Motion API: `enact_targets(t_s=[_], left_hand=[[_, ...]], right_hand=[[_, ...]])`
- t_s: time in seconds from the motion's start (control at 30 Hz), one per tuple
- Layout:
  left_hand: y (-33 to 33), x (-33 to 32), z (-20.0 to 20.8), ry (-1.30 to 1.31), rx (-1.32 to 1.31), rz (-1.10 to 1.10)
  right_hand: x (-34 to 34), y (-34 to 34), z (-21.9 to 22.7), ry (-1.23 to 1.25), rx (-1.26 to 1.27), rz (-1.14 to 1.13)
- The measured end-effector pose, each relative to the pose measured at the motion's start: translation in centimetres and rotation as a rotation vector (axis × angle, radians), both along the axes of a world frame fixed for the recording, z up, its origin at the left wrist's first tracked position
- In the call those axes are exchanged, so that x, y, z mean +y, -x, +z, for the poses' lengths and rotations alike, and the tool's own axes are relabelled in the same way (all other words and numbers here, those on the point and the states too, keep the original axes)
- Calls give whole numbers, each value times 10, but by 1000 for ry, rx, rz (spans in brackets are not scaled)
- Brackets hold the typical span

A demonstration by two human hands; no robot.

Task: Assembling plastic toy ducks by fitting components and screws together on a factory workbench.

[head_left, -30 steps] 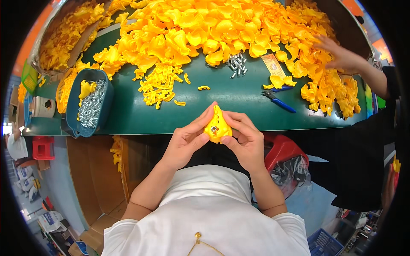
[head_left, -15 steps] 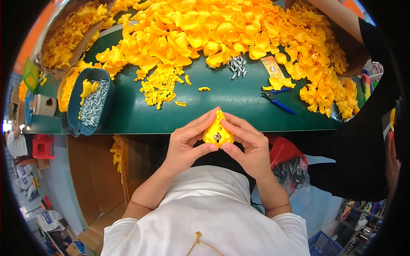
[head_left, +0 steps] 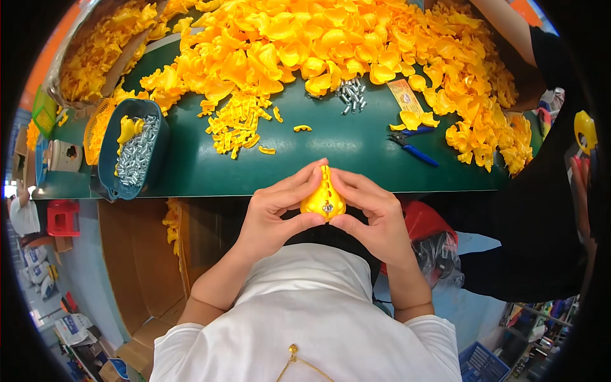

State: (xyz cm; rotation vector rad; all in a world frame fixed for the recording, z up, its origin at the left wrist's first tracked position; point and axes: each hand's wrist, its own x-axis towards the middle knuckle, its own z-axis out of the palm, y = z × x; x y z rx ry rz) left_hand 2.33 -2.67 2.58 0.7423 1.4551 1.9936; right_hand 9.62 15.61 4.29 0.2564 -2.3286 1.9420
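Note:
Just off the table's near edge, my two hands hold a pear-shaped yellow plastic shell between them. My left hand grips its left side with fingers and thumb, and my right hand grips its right side. A seam with small gaps runs down its middle. At the shell's wide end, near my thumbs, a shiny metal piece shows in the seam. Beyond my hands, on the green table, lies a small curved yellow strip. Further left is a heap of similar strips.
A big pile of yellow shell halves covers the far table. A blue basket of metal cylinders stands left; loose cylinders lie by the pile. Blue-handled pliers lie right. A co-worker in black holds a yellow piece.
The shell's seam has narrowed between my hands, with less dark gap around the metal piece. At the right, the co-worker's yellow piece has come further into view.

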Motion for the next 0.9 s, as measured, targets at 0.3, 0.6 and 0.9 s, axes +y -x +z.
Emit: enact_targets(t_s=[0.3,0.6,0.9], left_hand=[[-10,14,-4,-110,-37,110],[-11,9,-4,39,205,107],[-1,2,0,44,194,74]], right_hand=[[-7,5,-7,437,-88,-61],[-3,4,2,369,-132,-13],[-9,11,-3,312,-118,-2]])
